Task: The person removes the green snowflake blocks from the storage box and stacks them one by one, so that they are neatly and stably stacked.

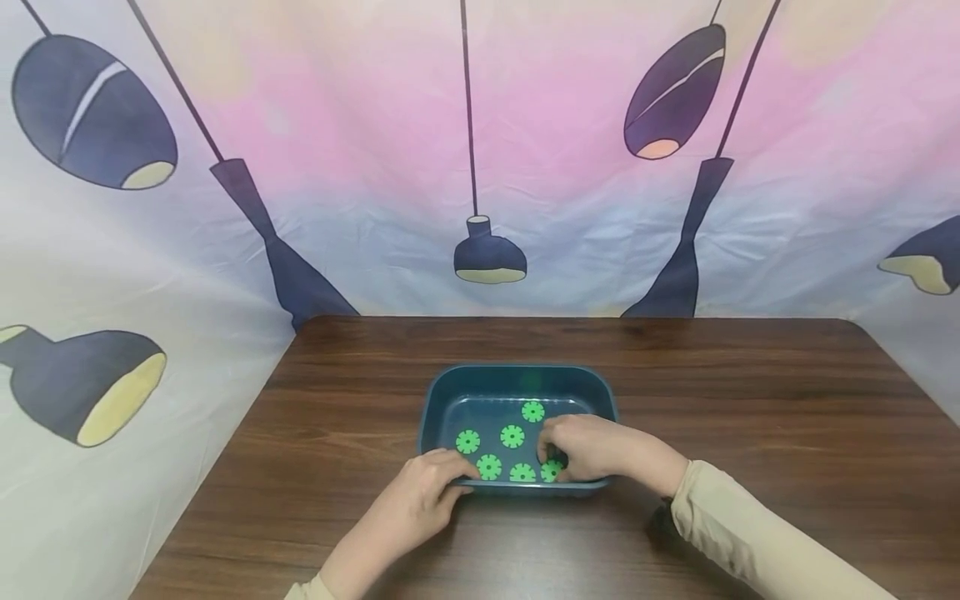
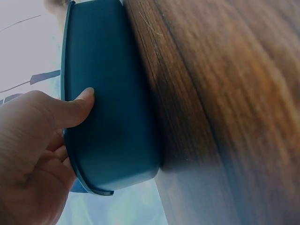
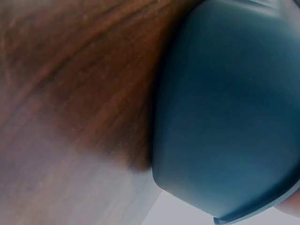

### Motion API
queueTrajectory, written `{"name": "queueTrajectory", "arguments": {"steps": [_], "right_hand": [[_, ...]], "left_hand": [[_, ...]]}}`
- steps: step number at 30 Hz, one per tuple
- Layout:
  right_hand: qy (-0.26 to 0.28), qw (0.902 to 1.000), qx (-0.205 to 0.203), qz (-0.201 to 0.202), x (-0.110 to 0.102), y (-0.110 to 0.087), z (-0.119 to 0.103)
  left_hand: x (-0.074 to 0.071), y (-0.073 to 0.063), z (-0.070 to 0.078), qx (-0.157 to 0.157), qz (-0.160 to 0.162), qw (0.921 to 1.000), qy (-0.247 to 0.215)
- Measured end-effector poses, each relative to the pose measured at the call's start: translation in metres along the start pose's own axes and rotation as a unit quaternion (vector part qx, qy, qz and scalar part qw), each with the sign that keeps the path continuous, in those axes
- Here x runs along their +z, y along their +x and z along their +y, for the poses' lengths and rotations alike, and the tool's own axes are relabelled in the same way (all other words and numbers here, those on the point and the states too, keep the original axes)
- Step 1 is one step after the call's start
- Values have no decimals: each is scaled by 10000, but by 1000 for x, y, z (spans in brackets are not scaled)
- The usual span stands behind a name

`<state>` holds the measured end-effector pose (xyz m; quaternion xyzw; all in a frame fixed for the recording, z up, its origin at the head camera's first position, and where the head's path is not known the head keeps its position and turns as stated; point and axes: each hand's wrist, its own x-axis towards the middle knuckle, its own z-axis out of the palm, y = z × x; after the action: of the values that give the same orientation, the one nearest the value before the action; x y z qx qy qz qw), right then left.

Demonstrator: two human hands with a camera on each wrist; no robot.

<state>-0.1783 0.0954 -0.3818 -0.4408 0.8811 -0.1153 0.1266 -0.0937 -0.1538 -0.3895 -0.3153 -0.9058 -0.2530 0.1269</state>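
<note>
A dark teal rectangular basin (image 1: 517, 489) stands on the wooden table, with several flat green notched discs (image 1: 512, 437) spread over its floor. My left hand (image 1: 429, 492) grips the basin's near left rim; in the left wrist view its thumb (image 2: 79, 108) presses the outer wall while the fingers go over the rim. Reaching in over the right side, my right hand (image 1: 588, 450) has its thumb and curled fingers at the edges of the near right green disc (image 1: 551, 472). The right wrist view shows mostly the basin's outer wall (image 3: 229, 108), which hides nearly all of that hand.
The brown wooden table (image 1: 337, 400) extends around the basin on all sides. Behind it hangs a pale pink and blue cloth (image 1: 375, 167) printed with dark lamps. A small dark shape (image 1: 663, 521) lies under the right forearm.
</note>
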Motion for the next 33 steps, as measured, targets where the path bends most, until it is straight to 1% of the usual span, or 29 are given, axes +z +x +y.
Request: {"name": "queueTrajectory", "arguments": {"steps": [7,10,13,16,21,26,30,33], "right_hand": [[234,9994,-191,-186,0,1,-2],[131,9996,-220,-155,-1,0,-2],[-62,9998,-156,-139,-3,-2,-1],[-149,9995,29,-276,-7,-5,-1],[-305,9959,558,-639,-15,-7,-5],[-260,9915,973,-825,-16,-7,-7],[-200,9891,1134,-915,-16,-6,-6],[-186,9889,1104,-978,-15,-5,-5]], "left_hand": [[-3,-1,-1,-82,-187,9997,-112],[-4,-1,-1,-86,-251,9995,-143],[-4,0,0,-82,-301,9993,-190],[-3,0,-1,-95,-290,9994,-189],[-3,0,-2,-54,-212,9996,-160],[-3,0,-2,-27,-146,9998,-100],[-2,0,-1,-50,-153,9999,-53],[-2,0,0,-95,-191,9998,-33]]}}
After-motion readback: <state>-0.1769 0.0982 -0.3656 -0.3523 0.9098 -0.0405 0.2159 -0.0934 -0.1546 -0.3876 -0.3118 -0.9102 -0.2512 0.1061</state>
